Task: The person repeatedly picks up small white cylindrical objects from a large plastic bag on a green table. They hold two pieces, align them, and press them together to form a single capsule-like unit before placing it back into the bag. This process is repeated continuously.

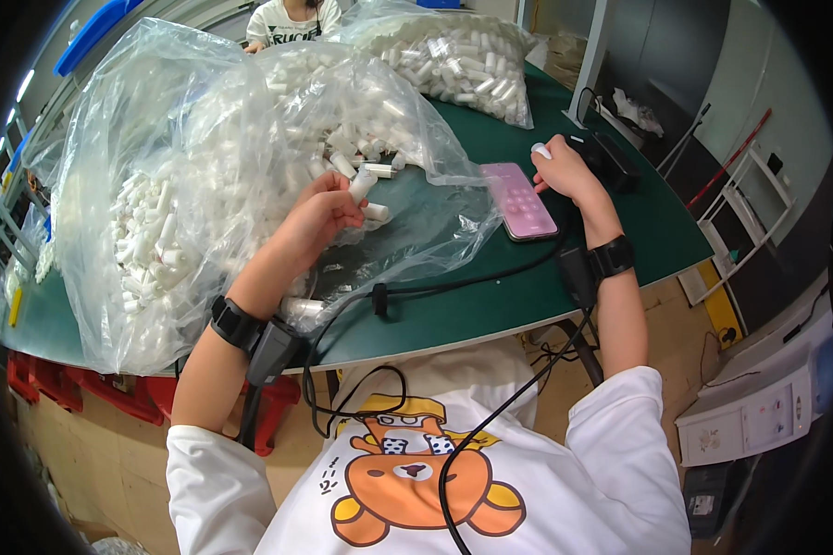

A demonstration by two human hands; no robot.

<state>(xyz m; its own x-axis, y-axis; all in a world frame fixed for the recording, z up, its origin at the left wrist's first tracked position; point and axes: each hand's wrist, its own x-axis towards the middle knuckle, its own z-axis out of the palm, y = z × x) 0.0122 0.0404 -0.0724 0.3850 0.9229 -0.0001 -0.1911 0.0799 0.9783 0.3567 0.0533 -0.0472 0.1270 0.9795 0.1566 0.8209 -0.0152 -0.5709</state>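
My left hand is closed around a small white plastic tube, held tilted at the mouth of a large clear plastic bag. Loose white tubes of the same sort fill the bag, and several lie near its opening. At the right, my right hand pinches a small white piece, mostly covered by my fingers; its exact kind does not show. Just left of that hand, a phone with a pink screen lies flat on the green table.
A second clear bag of white tubes stands farther back, where another person sits. A black box-shaped device is at the table's right edge. Black cables from my wrist straps cross the front edge. Red stools are underneath.
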